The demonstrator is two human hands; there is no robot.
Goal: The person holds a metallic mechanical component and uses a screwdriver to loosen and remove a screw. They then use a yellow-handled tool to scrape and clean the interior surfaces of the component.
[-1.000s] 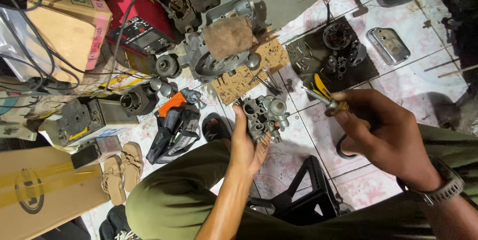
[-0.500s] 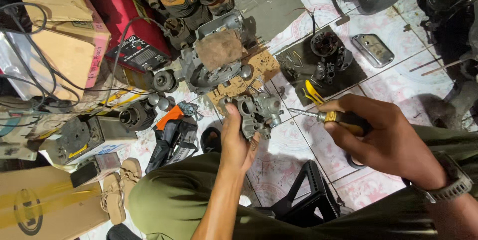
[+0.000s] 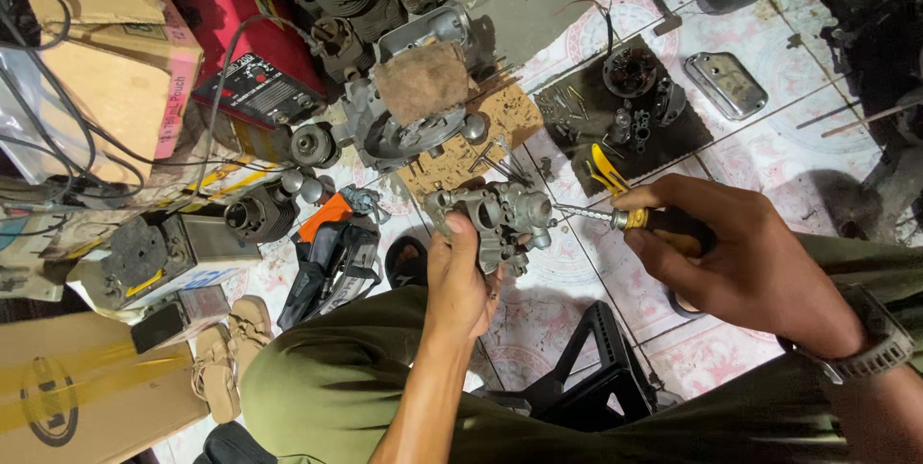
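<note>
My left hand holds a grey metal carburettor up above my knee, fingers wrapped round its lower body. My right hand grips a screwdriver with a yellow and black handle; its metal shaft points left and the tip touches the carburettor's right side. A watch sits on my right wrist. I am seated, with olive trousers below both hands.
On the tiled floor lie an engine casing with a brown rag on it, a dark tray of small parts, a chrome cover, yellow pliers, a cardboard sheet, boxes at left, sandals, a black stool.
The carburettor has been raised and turned in my left hand. My right hand brought the screwdriver leftward until its tip met the carburettor. The camera view shifted slightly.
</note>
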